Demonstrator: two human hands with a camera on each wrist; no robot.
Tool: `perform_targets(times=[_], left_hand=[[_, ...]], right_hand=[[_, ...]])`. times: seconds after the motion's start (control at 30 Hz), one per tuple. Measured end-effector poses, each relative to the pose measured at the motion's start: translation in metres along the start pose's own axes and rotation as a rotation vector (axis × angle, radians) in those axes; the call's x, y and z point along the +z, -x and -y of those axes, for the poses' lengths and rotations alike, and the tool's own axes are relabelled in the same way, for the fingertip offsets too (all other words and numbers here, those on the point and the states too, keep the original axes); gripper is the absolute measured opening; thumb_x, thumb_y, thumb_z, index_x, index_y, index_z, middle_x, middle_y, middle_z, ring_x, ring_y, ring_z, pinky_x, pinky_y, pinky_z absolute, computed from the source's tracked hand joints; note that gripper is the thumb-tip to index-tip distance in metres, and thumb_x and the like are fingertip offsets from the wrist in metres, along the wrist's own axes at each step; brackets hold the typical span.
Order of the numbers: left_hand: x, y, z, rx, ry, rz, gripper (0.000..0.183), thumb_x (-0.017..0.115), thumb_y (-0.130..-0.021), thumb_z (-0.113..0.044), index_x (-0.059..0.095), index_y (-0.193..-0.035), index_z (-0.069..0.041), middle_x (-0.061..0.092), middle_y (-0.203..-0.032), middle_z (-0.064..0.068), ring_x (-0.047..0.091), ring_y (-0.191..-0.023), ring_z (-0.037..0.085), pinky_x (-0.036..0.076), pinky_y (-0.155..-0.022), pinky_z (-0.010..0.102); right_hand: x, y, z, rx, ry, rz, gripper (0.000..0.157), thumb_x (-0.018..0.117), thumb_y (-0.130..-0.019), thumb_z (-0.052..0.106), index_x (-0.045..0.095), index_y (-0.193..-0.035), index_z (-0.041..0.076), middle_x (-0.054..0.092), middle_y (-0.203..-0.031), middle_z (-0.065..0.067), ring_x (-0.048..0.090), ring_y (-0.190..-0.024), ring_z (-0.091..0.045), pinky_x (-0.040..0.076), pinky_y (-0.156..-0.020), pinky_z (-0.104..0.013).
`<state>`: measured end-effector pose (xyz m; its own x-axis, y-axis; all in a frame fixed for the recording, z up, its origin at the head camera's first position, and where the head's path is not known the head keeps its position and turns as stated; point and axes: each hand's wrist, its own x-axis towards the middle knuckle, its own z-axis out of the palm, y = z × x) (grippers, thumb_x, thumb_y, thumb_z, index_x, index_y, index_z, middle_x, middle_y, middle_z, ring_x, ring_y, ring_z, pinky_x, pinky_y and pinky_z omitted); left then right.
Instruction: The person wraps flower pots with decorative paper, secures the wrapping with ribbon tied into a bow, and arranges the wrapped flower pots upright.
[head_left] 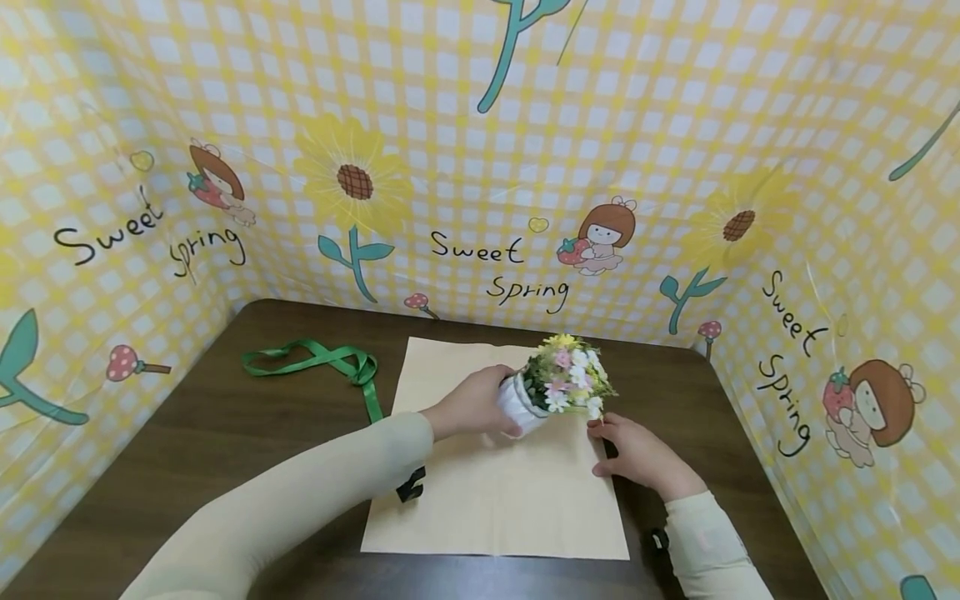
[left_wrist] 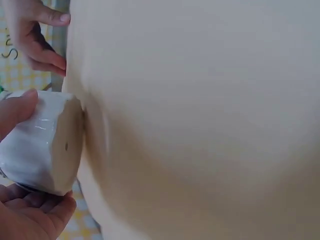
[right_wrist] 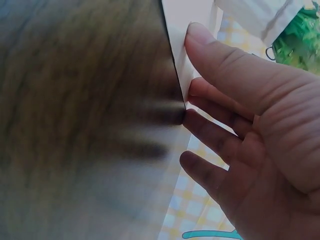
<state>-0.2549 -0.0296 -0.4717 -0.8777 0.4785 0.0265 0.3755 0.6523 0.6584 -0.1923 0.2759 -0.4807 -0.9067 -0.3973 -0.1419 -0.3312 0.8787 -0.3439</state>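
Tilted on its side over a sheet of cream paper (head_left: pixel 495 500) is a white pot (head_left: pixel 517 406) of pink, white and yellow flowers (head_left: pixel 566 375). My left hand (head_left: pixel 476 402) grips this pot, and the flowers point to the right. In the left wrist view, thumb and fingers span the pot (left_wrist: pixel 37 140), whose flat base faces the paper. My right hand (head_left: pixel 641 454) is at the paper's right edge. The right wrist view shows its thumb over the paper (right_wrist: pixel 180 25) and its fingertips (right_wrist: pixel 192 117) right at the edge, spread apart.
A loosely looped green ribbon (head_left: pixel 333 357) lies left of the paper, one end running to the sheet's edge. Beneath everything is a dark brown wooden table (head_left: pixel 195 450). A yellow checked curtain (head_left: pixel 480 183) with printed flowers stands around the back and sides.
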Motion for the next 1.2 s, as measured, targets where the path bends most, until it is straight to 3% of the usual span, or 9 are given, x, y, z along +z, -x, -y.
perform_targets(times=[0.17, 0.5, 0.7, 0.9, 1.03, 1.1, 1.2], left_hand=[[0.0, -0.005, -0.017, 0.044, -0.102, 0.0, 0.087, 0.095, -0.064, -0.039, 0.056, -0.136, -0.008, 0.064, -0.121, 0.002, 0.06, -0.102, 0.015, 0.052, -0.089, 0.032], [0.001, -0.012, -0.041, 0.047, -0.288, 0.042, 0.089, 0.092, -0.068, -0.048, 0.055, -0.139, -0.008, 0.064, -0.121, 0.003, 0.057, -0.101, 0.015, 0.052, -0.086, 0.03], [-0.001, -0.019, -0.054, 0.101, -0.415, 0.077, 0.087, 0.091, -0.07, -0.05, 0.057, -0.138, -0.008, 0.065, -0.117, 0.002, 0.057, -0.097, 0.015, 0.052, -0.081, 0.03], [0.0, -0.027, -0.058, 0.145, -0.493, 0.105, 0.083, 0.089, -0.072, -0.051, 0.058, -0.137, -0.011, 0.065, -0.118, 0.001, 0.057, -0.103, 0.015, 0.052, -0.083, 0.03], [0.001, -0.028, -0.058, 0.147, -0.498, 0.12, 0.083, 0.089, -0.073, -0.052, 0.058, -0.138, -0.011, 0.065, -0.121, 0.001, 0.058, -0.104, 0.016, 0.052, -0.083, 0.031], [0.002, -0.028, -0.059, 0.156, -0.515, 0.134, 0.083, 0.088, -0.074, -0.053, 0.058, -0.139, -0.011, 0.065, -0.123, 0.002, 0.058, -0.106, 0.017, 0.052, -0.084, 0.031], [0.004, -0.028, -0.062, 0.19, -0.558, 0.147, 0.083, 0.086, -0.075, -0.053, 0.057, -0.14, -0.011, 0.064, -0.127, 0.004, 0.058, -0.112, 0.019, 0.053, -0.089, 0.032]], right_hand=[[0.001, 0.0, -0.002, -0.001, -0.025, 0.004, 0.062, 0.087, -0.082, 0.025, 0.065, -0.136, 0.004, 0.057, -0.146, -0.019, 0.05, -0.137, -0.039, 0.046, -0.107, -0.053], [0.002, 0.002, -0.004, -0.092, -0.017, -0.038, 0.061, 0.087, -0.082, 0.023, 0.065, -0.134, 0.001, 0.066, -0.134, -0.017, 0.059, -0.129, -0.038, 0.047, -0.104, -0.055], [0.002, 0.004, -0.003, -0.102, 0.016, -0.05, 0.056, 0.087, -0.082, 0.021, 0.068, -0.13, 0.0, 0.068, -0.132, -0.017, 0.062, -0.125, -0.037, 0.05, -0.101, -0.053], [0.004, 0.01, 0.003, -0.039, 0.08, -0.065, 0.045, 0.083, -0.086, 0.02, 0.071, -0.127, 0.005, 0.068, -0.132, -0.013, 0.064, -0.121, -0.033, 0.052, -0.098, -0.053], [-0.001, 0.018, 0.017, 0.019, 0.139, -0.045, 0.051, 0.084, -0.086, 0.025, 0.069, -0.131, 0.008, 0.067, -0.135, -0.012, 0.064, -0.121, -0.035, 0.052, -0.098, -0.053], [-0.009, 0.025, 0.03, 0.079, 0.136, 0.014, 0.046, 0.084, -0.086, 0.028, 0.07, -0.124, 0.007, 0.07, -0.125, -0.011, 0.067, -0.111, -0.032, 0.054, -0.092, -0.05], [-0.028, 0.036, 0.052, 0.151, 0.057, 0.13, 0.029, 0.082, -0.087, 0.032, 0.072, -0.093, 0.006, 0.068, -0.087, -0.004, 0.062, -0.077, -0.02, 0.05, -0.07, -0.039]])
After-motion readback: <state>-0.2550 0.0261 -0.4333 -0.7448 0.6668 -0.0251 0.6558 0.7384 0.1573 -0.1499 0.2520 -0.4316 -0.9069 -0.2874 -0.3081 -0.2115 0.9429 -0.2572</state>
